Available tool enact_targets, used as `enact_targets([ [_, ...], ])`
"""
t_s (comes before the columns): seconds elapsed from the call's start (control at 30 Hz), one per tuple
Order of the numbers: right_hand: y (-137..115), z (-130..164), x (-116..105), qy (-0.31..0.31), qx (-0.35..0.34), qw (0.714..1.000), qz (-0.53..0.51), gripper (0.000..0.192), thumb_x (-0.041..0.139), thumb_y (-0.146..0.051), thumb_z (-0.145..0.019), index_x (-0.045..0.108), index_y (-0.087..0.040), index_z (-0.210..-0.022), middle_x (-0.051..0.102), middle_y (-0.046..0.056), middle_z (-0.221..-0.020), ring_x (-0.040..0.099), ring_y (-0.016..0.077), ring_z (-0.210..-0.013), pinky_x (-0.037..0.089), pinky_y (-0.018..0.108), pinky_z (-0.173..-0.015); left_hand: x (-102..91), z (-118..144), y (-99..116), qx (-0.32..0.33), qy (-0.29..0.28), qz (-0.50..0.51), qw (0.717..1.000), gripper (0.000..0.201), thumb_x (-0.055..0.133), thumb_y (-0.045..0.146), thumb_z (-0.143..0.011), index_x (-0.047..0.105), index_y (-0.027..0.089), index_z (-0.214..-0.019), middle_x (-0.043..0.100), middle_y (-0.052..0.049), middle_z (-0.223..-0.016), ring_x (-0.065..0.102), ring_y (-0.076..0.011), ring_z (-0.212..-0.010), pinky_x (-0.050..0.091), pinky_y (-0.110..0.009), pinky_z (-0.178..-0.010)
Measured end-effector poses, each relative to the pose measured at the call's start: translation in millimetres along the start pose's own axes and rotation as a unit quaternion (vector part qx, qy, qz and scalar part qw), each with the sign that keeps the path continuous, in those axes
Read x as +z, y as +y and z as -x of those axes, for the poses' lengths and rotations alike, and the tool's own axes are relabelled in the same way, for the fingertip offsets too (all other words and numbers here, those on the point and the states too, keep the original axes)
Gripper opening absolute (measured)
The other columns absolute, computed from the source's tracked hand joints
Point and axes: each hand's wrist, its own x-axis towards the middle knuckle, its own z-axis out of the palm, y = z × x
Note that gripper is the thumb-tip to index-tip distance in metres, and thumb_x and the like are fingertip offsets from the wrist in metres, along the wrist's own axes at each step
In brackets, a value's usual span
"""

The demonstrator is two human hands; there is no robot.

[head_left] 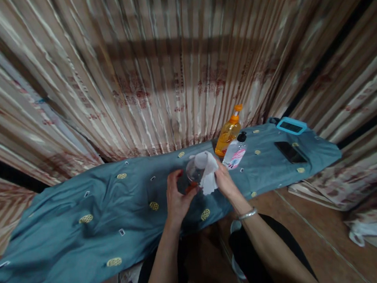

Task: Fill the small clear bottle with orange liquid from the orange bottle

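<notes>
left hand (177, 199) grip clasps small clear glass cup (193, 173); right hand (221, 179) grip presses crumpled white cloth (207, 170) into it. wiping looks midway, unfinished.

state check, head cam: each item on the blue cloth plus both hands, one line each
left hand: shut on clear glass
clear glass: held off the cloth, tilted
right hand: shut on white cloth
white cloth: bunched, pressed against the glass
orange bottle: capped, leaning
clear bottle: capped, lying down
black phone: flat, screen dark
blue-cased device: flat, screen dark
</notes>
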Motion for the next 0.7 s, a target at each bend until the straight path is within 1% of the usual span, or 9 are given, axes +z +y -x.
enact_targets([
  [0.07,-2,14,5,0.043,0.001,0.999,-0.004,0.052,0.035,-0.050,-0.095,0.048,-0.018,-0.134,0.058,0.011,-0.133,0.054,0.0247,-0.123,0.041,0.041,-0.107,6.2,5,2,0.019,-0.006,-0.008,1.000,0.049,0.069,0.026,-0.073,0.052,0.021,-0.118,0.059,-0.008,-0.114,0.059,-0.0243,-0.109,0.049,-0.043,-0.097],
  [0.17,-7,34,20,0.065,-0.024,0.997,0.025,0.053,0.034,-0.046,-0.097,0.039,-0.018,-0.141,0.045,0.012,-0.147,0.042,0.0227,-0.136,0.031,0.041,-0.114,19.8,9,6,0.033,0.019,-0.017,0.999,0.061,0.067,0.024,-0.071,0.045,0.018,-0.128,0.054,-0.014,-0.125,0.056,-0.0273,-0.115,0.048,-0.045,-0.098],
  [0.27,-12,45,31,0.055,-0.073,0.995,0.030,0.052,0.035,-0.042,-0.097,0.036,-0.019,-0.144,0.038,0.010,-0.152,0.033,0.0198,-0.142,0.026,0.040,-0.117,29.7,8,8,-0.013,0.051,0.049,0.997,0.057,0.064,0.029,-0.075,0.043,0.020,-0.127,0.057,-0.012,-0.122,0.060,-0.0254,-0.110,0.050,-0.042,-0.095],
  [0.37,-13,36,26,0.051,-0.077,0.996,-0.002,0.048,0.035,-0.041,-0.097,0.045,-0.019,-0.139,0.045,0.009,-0.147,0.039,0.0202,-0.138,0.028,0.039,-0.116,29.7,5,9,-0.063,0.048,0.098,0.992,0.061,0.069,0.031,-0.071,0.042,0.021,-0.125,0.060,-0.010,-0.117,0.062,-0.0241,-0.104,0.052,-0.040,-0.091],
  [0.43,-12,17,13,0.007,-0.069,0.997,-0.038,0.046,0.037,-0.044,-0.095,0.057,-0.020,-0.129,0.056,0.008,-0.138,0.049,0.0222,-0.130,0.034,0.040,-0.113,25.5,5,11,-0.064,0.015,0.097,0.993,0.073,0.077,0.032,-0.062,0.043,0.021,-0.125,0.060,-0.010,-0.119,0.062,-0.0255,-0.105,0.051,-0.041,-0.093],
  [0.5,-10,-9,1,-0.107,-0.044,0.989,-0.090,0.042,0.051,-0.048,-0.087,0.068,-0.021,-0.113,0.067,0.008,-0.124,0.057,0.0250,-0.120,0.040,0.042,-0.108,20.5,5,14,-0.055,-0.023,0.091,0.994,0.082,0.083,0.032,-0.054,0.045,0.020,-0.126,0.061,-0.010,-0.118,0.062,-0.0270,-0.107,0.050,-0.042,-0.095],
  [0.6,-5,-40,-8,-0.270,0.016,0.948,-0.165,0.040,0.074,-0.049,-0.066,0.076,-0.019,-0.093,0.074,0.010,-0.105,0.065,0.0297,-0.106,0.047,0.045,-0.100,13.9,5,18,-0.042,-0.069,0.086,0.993,0.083,0.085,0.034,-0.053,0.047,0.021,-0.126,0.061,-0.009,-0.118,0.061,-0.0282,-0.111,0.049,-0.044,-0.096],
  [0.63,-4,-45,-7,-0.284,0.029,0.941,-0.182,0.042,0.075,-0.051,-0.064,0.076,-0.019,-0.091,0.075,0.010,-0.102,0.066,0.0303,-0.103,0.049,0.045,-0.097,11.8,4,18,-0.041,-0.076,0.081,0.993,0.083,0.085,0.035,-0.054,0.048,0.021,-0.127,0.060,-0.009,-0.121,0.059,-0.0285,-0.114,0.048,-0.045,-0.097],
  [0.7,-3,-45,-4,-0.259,0.033,0.944,-0.202,0.045,0.069,-0.058,-0.069,0.076,-0.020,-0.093,0.075,0.010,-0.101,0.067,0.0299,-0.100,0.051,0.045,-0.094,7.3,2,16,-0.043,-0.062,0.063,0.995,0.090,0.087,0.038,-0.052,0.046,0.022,-0.130,0.053,-0.011,-0.130,0.054,-0.0298,-0.121,0.045,-0.046,-0.102],
])
